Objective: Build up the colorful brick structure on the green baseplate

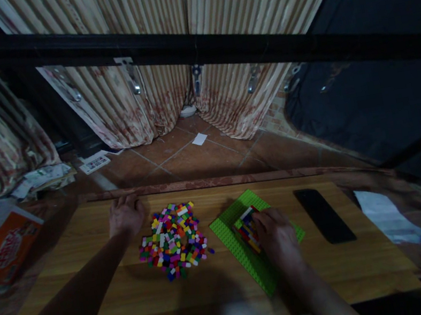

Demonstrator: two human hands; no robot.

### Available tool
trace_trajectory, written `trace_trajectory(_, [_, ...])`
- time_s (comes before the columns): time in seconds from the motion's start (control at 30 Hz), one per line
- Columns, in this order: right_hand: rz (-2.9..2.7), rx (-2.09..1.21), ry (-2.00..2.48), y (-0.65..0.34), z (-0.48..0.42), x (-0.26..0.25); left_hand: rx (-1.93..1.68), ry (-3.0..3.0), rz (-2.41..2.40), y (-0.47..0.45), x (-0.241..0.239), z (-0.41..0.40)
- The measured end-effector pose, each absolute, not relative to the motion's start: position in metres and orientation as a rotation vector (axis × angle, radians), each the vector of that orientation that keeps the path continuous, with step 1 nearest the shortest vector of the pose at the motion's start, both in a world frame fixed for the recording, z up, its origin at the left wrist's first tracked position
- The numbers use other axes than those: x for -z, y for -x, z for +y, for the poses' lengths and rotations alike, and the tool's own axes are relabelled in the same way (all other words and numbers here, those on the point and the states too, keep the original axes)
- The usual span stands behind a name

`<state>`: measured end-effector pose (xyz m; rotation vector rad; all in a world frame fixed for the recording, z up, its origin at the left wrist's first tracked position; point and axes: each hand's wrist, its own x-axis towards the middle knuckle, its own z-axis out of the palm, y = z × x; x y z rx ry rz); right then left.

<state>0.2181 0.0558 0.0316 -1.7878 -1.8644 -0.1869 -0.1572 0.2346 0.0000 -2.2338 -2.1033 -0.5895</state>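
Right hand (280, 240), studded green baseplate (223, 227)

I touch a multicolored brick build (249, 230) standing low on a green studded baseplate (230, 242), turned cornerwise; loose, mixed-color bricks (174, 240) lie heaped to its left.

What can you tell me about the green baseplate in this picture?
The green baseplate looks like plastic, thin and four-sided, its top covered in small studs. It lies flat on the wooden table, turned diagonally to the table's edges, between the loose brick pile and the black phone-like slab. A low multicoloured brick build sits on it. The right hand hides part of it; whether the hand touches the plate is unclear.
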Motion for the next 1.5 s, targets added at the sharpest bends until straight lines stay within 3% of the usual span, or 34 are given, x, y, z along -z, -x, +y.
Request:
trace_trajectory(0.27, [-1.929,0.177,1.769,-0.218,0.053,-0.032,0.565,2.203,-2.093,0.151,-0.009,0.230])
trace_trajectory(0.5, [-1.587,0.095,1.719,-0.195,0.027,-0.047,0.570,2.200,-2.112,0.150,-0.012,0.229])
trace_trajectory(0.83, [-1.752,-0.270,1.604,-0.111,0.012,-0.029,0.499,2.171,-2.151,0.145,-0.015,0.225])
trace_trajectory(1.2, [-1.799,-0.223,1.694,-0.102,0.027,-0.010,0.538,2.183,-2.144,0.148,-0.012,0.228])
trace_trajectory(1.5, [-1.448,-0.500,1.601,-0.128,0.010,-0.036,0.533,2.184,-2.165,0.149,-0.014,0.228])
